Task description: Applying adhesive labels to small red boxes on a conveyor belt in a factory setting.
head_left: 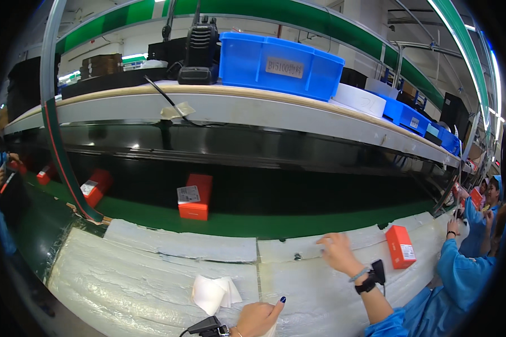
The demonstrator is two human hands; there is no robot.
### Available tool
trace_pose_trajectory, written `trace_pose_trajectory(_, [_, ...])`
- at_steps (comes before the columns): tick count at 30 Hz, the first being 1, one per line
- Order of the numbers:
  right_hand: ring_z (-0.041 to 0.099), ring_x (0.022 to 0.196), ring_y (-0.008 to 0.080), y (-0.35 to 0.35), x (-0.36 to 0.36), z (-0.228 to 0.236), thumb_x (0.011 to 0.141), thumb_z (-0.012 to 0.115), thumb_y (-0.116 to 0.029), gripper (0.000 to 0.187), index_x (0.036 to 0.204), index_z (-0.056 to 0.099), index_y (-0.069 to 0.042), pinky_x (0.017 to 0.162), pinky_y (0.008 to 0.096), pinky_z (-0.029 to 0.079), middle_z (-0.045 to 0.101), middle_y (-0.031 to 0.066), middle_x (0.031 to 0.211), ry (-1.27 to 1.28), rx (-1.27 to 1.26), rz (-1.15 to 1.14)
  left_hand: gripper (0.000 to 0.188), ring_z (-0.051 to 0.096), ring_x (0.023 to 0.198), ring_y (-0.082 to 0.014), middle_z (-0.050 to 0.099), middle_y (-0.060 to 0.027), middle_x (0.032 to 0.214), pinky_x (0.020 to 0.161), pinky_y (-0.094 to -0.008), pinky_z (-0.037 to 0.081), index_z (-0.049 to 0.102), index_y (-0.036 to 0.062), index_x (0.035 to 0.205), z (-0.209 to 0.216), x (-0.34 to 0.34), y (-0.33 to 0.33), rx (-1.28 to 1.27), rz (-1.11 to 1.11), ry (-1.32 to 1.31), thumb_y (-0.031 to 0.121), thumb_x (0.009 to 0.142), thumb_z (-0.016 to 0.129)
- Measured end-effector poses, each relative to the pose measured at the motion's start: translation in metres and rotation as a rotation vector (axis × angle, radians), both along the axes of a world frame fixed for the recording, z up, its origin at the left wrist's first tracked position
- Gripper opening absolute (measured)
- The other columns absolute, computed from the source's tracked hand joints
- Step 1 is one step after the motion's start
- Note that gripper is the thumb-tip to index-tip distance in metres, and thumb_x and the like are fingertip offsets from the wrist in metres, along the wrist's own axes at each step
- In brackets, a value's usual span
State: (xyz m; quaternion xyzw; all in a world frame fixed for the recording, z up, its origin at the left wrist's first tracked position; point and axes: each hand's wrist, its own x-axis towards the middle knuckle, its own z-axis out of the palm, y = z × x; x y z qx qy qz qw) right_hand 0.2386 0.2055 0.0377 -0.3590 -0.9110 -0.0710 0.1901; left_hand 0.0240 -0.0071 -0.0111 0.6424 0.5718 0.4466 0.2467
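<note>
Red box [400, 247] near half-curled right hand [340, 254]

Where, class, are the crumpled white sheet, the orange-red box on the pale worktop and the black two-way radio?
Crumpled white sheet [211, 294], head view: middle of its surface.
Orange-red box [400, 246], head view: middle of its visible surface.
Black two-way radio [200, 51], head view: middle of its body.

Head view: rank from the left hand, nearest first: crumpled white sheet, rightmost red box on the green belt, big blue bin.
1. White sheet: ahead-left of the left hand
2. Red box: ahead, on the belt
3. Blue bin: on the shelf
</note>
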Motion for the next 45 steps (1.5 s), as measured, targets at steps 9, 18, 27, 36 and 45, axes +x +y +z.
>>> trace_pose_trajectory(9, [0.044, 0.118, 0.0391, 0.002, -0.289, -0.006, 0.086, 0.061, -0.034, 0.061, 0.137, 0.040, -0.009, 0.095, 0.0536, 0.040, 0.040, 0.0182, 0.133, 0.112, -0.278, 0.190, 0.057, 0.055, 0.053, -0.0411, 0.053, -0.0264, 0.059, 0.054, -0.0481, 0.041, 0.057, -0.0040, 0.061, 0.009, -0.004, -0.004, -0.119, 0.011, -0.159, 0.038, 0.097, 0.043])
trace_pose_trajectory(18, [0.054, 0.103, 0.0436, 0.033, -0.381, -0.030, 0.073, 0.061, -0.055, 0.068, 0.125, 0.055, -0.011, 0.079, 0.0594, 0.047, 0.047, 0.0134, 0.131, 0.070, -0.222, -0.206, 0.045, 0.059, 0.062, -0.0414, 0.058, -0.0255, 0.066, 0.061, -0.0469, 0.047, 0.061, -0.0022, 0.065, 0.001, -0.005, -0.005, -0.017, 0.024, -0.067, 0.029, 0.093, 0.045])
trace_pose_trajectory(27, [0.061, 0.085, 0.0409, -0.005, -0.219, 0.006, 0.075, 0.062, -0.052, 0.066, 0.128, 0.054, -0.012, 0.078, 0.0453, 0.053, 0.053, 0.0110, 0.126, 0.248, -0.250, 0.019, 0.043, 0.061, 0.069, -0.0399, 0.062, -0.0234, 0.072, 0.065, -0.0444, 0.048, 0.066, 0.0022, 0.073, 0.015, -0.018, -0.003, -0.257, -0.095, -0.131, 0.030, 0.097, 0.043])
trace_pose_trajectory(36, [0.058, 0.073, 0.0353, -0.138, -0.057, 0.028, 0.071, 0.070, -0.047, 0.066, 0.130, 0.054, -0.022, 0.066, 0.0414, 0.055, 0.048, 0.0051, 0.138, 0.107, -0.292, -0.073, 0.023, 0.060, 0.063, -0.0193, 0.062, -0.0155, 0.068, 0.061, -0.0322, 0.048, 0.061, -0.0043, 0.083, 0.016, 0.001, -0.005, -0.103, 0.010, -0.409, 0.017, 0.091, 0.057])
trace_pose_trajectory(45, [0.055, 0.064, 0.0323, -0.174, -0.038, 0.026, 0.068, 0.071, -0.046, 0.067, 0.129, 0.056, -0.022, 0.056, 0.0379, 0.054, 0.050, 0.0060, 0.137, -0.023, -0.190, -0.060, 0.021, 0.061, 0.074, -0.0120, 0.069, -0.0085, 0.087, 0.068, -0.0266, 0.048, 0.060, 0.0022, 0.109, 0.013, -0.026, 0.013, -0.241, 0.102, -0.287, 0.012, 0.100, 0.044])
